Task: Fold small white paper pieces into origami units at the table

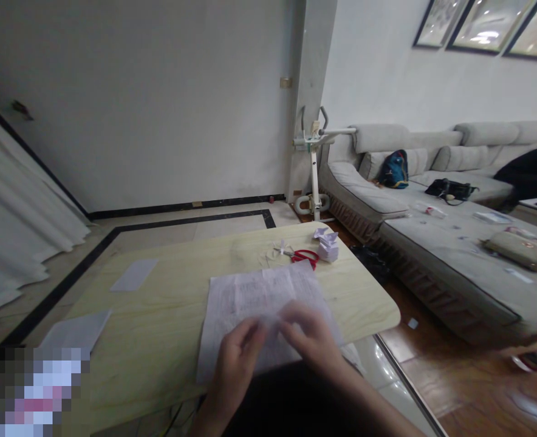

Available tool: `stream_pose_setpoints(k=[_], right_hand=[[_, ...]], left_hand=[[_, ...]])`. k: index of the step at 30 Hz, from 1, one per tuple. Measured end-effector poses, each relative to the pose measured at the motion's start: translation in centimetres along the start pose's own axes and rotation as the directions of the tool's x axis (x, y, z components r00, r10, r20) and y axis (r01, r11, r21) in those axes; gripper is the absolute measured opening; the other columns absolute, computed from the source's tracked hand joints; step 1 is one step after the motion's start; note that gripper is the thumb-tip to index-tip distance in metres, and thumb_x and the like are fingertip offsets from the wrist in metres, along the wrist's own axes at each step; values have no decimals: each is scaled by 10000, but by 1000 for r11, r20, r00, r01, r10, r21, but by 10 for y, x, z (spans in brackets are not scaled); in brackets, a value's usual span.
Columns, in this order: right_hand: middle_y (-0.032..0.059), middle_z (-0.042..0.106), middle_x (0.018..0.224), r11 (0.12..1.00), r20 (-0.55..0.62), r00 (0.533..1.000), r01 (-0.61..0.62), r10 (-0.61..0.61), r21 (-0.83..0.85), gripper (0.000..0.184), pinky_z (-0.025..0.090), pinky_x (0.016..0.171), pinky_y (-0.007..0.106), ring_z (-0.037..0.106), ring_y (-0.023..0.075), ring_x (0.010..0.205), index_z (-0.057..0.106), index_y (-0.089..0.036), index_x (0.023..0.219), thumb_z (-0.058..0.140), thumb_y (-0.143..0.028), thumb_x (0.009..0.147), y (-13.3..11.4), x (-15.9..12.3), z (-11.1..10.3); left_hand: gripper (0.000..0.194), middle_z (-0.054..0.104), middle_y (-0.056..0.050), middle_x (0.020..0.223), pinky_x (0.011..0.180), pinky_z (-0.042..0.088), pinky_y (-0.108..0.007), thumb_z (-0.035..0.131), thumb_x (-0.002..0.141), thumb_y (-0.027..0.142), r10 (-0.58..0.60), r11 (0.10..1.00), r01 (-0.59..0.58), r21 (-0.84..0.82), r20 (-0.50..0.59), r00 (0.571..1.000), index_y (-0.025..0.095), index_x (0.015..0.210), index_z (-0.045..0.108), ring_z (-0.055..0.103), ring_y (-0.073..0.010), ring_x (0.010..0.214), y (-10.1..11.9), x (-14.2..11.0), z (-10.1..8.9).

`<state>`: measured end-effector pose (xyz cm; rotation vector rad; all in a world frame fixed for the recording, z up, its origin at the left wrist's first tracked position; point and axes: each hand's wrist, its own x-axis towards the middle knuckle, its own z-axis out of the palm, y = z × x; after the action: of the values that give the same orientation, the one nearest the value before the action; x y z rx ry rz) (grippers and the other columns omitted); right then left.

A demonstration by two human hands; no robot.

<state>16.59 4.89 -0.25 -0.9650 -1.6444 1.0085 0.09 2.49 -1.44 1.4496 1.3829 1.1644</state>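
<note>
A large printed sheet of paper (254,303) lies on the pale wooden table (159,315) in front of me. My left hand (234,358) and my right hand (311,337) both rest on its near half, fingers curled and pinching the paper near the middle. The fingertips almost meet and are blurred. Beyond the sheet lie red-handled scissors (305,257), a small stack of folded white paper pieces (327,246) and a small white paper shape (281,247).
Two loose grey sheets (134,274) (77,331) lie on the table's left side. A grey sofa (437,243) with bags stands to the right, an exercise bike (313,176) behind the table, and white curtains (13,224) at the left.
</note>
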Motion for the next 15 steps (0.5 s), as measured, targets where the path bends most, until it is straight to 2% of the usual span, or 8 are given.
stream_pose_setpoints(k=[2,5,8,13,15], right_hand=[[6,576,669,1000,-7,1000,-1,0,-18,171,441,616,282,547,158,645,620,-177,695,604,-254,847,0,-1,1],[0,570,653,1000,-15,1000,14,-15,-24,167,434,605,273,537,151,631,606,-176,676,609,-233,832,0,-1,2],[0,570,656,1000,-20,1000,14,-14,-11,172,436,609,272,537,151,634,602,-176,674,621,-244,830,-1,-1,4],[-3,570,637,1000,-23,1000,3,-3,5,203,436,620,274,534,150,623,599,-177,659,649,-272,831,-3,-1,3],[-2,571,632,1000,-26,1000,-6,7,7,215,433,617,275,531,151,620,599,-175,649,653,-276,831,-3,-1,3]], left_hand=[[292,776,-79,897,740,564,-274,622,812,413,-10,1000,10,6,-68,998,166,915,740,714,-241,842,1,0,0],[262,776,-69,823,724,572,-276,669,761,402,-14,1000,18,24,-141,990,165,842,745,719,-241,794,4,0,0],[252,773,-58,772,690,579,-269,660,765,404,-9,1000,12,18,-149,989,169,787,747,723,-236,754,6,-1,-1],[272,774,-51,732,621,579,-254,656,771,425,-12,1000,13,9,-91,996,172,755,756,725,-235,707,4,-3,-1],[284,772,-50,725,603,575,-252,657,773,435,-19,1000,20,13,-107,994,170,758,757,720,-234,695,3,-3,-1]])
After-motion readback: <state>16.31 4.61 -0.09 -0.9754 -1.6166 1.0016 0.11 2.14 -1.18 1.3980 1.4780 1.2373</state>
